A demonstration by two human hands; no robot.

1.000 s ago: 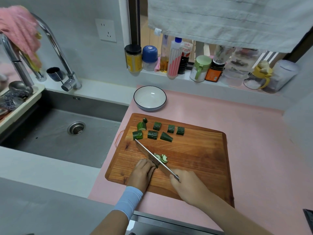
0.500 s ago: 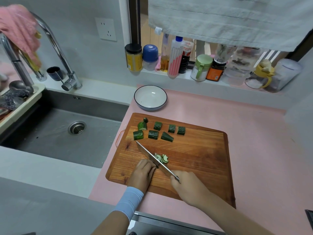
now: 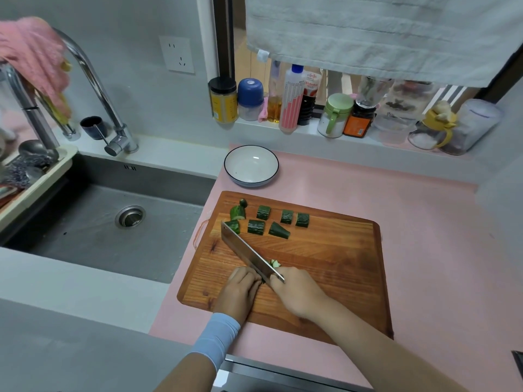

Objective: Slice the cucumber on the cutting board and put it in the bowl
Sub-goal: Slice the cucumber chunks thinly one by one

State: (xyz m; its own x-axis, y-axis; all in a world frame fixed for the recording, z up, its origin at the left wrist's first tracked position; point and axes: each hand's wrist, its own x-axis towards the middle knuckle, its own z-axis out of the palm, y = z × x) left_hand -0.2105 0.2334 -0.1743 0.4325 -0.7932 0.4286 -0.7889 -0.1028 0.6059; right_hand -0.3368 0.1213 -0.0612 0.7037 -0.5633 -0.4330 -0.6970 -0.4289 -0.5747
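Observation:
A wooden cutting board (image 3: 339, 264) lies on the pink counter. Several dark green cucumber chunks (image 3: 256, 226) sit in two rows near its far left corner. My right hand (image 3: 297, 290) grips the handle of a cleaver (image 3: 243, 250), whose blade slants up to the far left over the board. My left hand (image 3: 240, 284) has its fingers curled over a cucumber piece just left of the blade; the piece is almost hidden. A few thin slices (image 3: 276, 263) peek out on the blade's right side. The white bowl (image 3: 252, 181) stands empty beyond the board.
A steel sink (image 3: 85, 222) with a faucet (image 3: 93, 77) lies left of the board. Jars and bottles (image 3: 291, 100) line the sill behind the bowl, under a hanging grey towel (image 3: 368, 32). A dish rack (image 3: 34, 176) sits at the far left.
The cleaver has lifted and its blade now covers part of a far chunk. My right hand has moved closer to my left hand, and the slices are partly hidden.

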